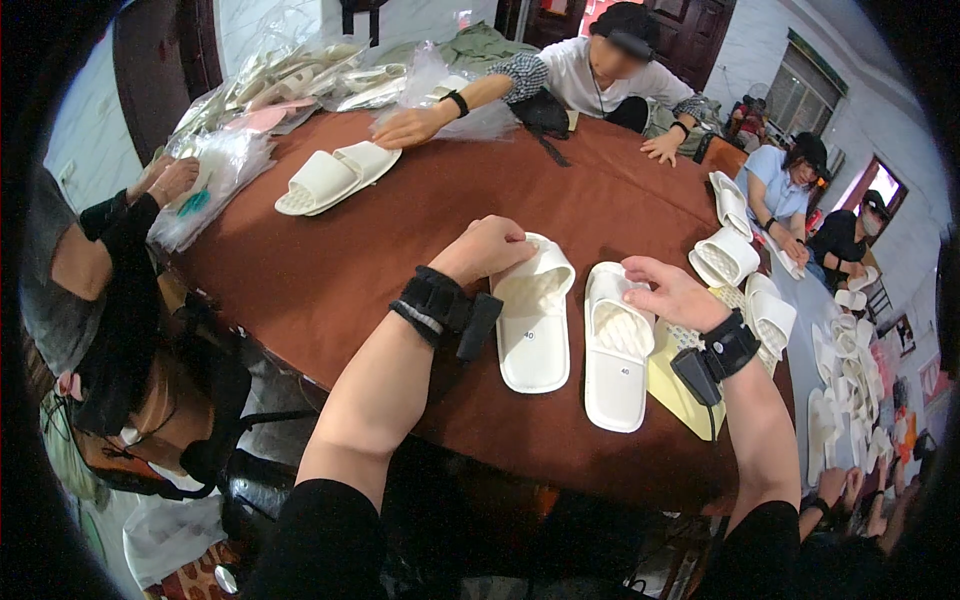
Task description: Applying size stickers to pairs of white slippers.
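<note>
Slippers (pixel 533 360), a white pair, lie on the brown tablecloth (pixel 430 210) in the head view. The left hand (pixel 485 250)'s curled fingers meet the left slipper (pixel 535 345)'s far edge; the right hand (pixel 677 292)'s bent fingers and thumb overlap the right slipper (pixel 614 395)'s strap side. I cannot tell whether either grips.

Pale marbled walls (pixel 420 25) with dark doors (pixel 697 32) and a barred window (pixel 805 82) stand beyond a brown-covered table (pixel 625 200).

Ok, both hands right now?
Left hand: curled at left slipper; can't tell if gripping.
Right hand: open, thumb and forefinger parted, at right slipper.
</note>
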{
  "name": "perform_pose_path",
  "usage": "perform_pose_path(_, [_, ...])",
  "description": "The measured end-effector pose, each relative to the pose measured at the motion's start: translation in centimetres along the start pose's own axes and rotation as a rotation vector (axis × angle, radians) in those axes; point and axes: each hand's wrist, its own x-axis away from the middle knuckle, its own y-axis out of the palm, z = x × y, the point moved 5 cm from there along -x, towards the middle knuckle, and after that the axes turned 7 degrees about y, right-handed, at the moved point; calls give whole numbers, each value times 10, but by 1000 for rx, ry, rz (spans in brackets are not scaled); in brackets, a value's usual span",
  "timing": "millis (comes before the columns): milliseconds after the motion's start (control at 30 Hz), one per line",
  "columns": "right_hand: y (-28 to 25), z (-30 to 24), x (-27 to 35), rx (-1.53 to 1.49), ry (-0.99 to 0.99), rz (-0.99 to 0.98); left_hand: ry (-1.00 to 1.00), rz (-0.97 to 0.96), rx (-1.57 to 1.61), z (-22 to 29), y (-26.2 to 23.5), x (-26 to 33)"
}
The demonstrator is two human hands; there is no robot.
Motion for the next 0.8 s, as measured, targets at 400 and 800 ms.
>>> perform_pose_path(400, [-25, -28, 30, 23, 106, 67, -109, -7, 163, -3, -3, 5])
perform_pose_path(800, [-91, 14, 125, -444, 57, 559, -15, 18, 123, 11, -4, 10])
